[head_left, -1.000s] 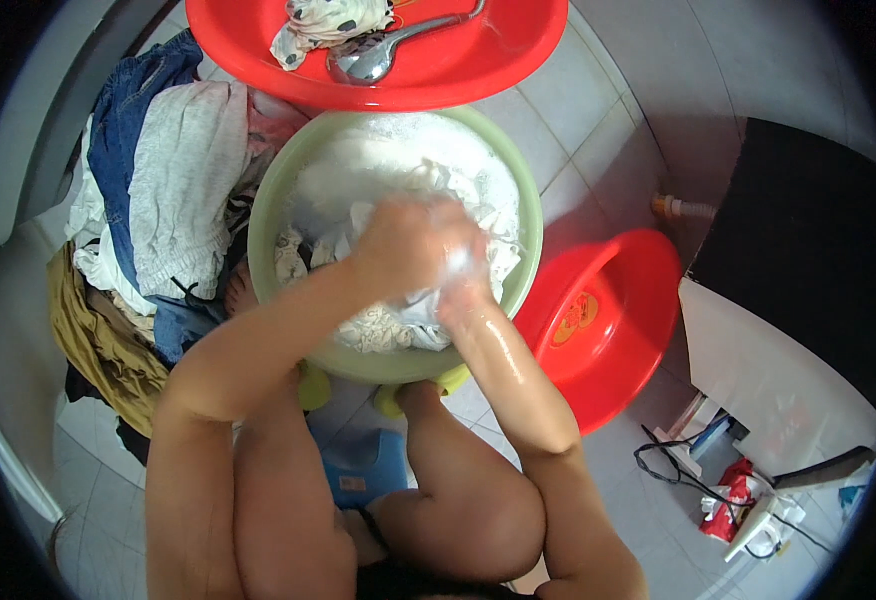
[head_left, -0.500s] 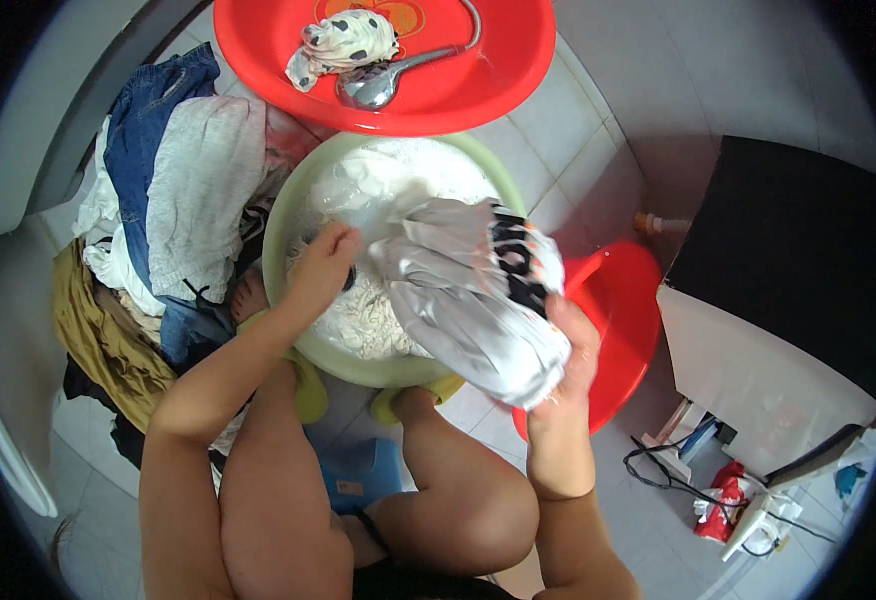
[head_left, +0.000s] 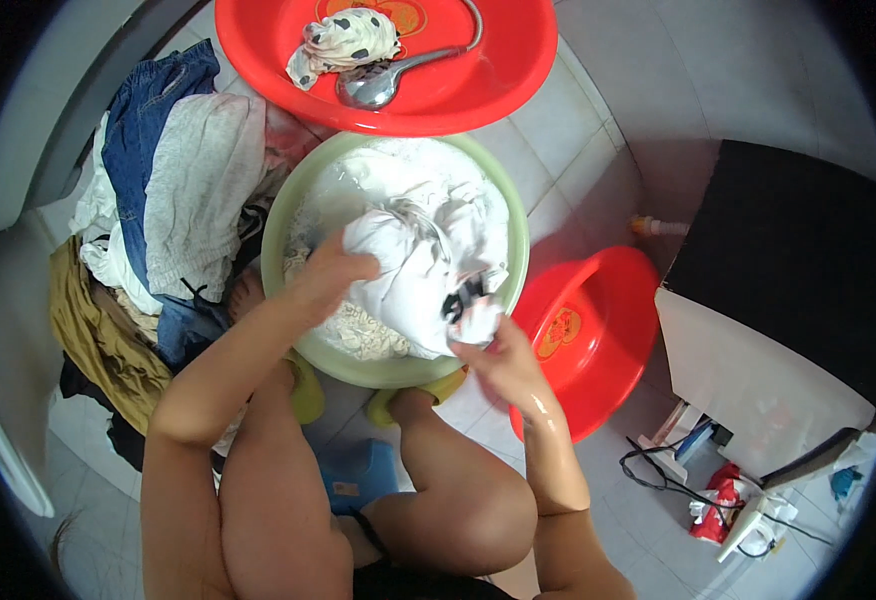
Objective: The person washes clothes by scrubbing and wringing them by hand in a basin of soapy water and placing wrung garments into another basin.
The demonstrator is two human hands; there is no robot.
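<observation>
A wet white garment (head_left: 408, 295) with a black print lies bunched over the pale green basin (head_left: 519, 240), partly in the sudsy water. My left hand (head_left: 330, 278) is closed on the garment's left side. Over the basin's near right rim, my right hand (head_left: 510, 366) pinches a bunched bit of it beside the black print. A cream, lacy-looking cloth (head_left: 363, 332) soaks beneath, at the basin's near left. Foam and more white cloth fill the far part, and where one piece ends I cannot tell.
Beyond the basin stands a large red tub (head_left: 458, 110) holding a spotted cloth (head_left: 353, 42) and a shower head (head_left: 370, 90). A smaller red basin (head_left: 623, 350) leans at the right. Clothes (head_left: 203, 200) are heaped at the left. Cables (head_left: 658, 478) lie on the floor near a black-topped box (head_left: 778, 260).
The white garment has come down from the right into the basin and spread out. My right hand has moved left and lower with it. My left hand now grips its left side.
</observation>
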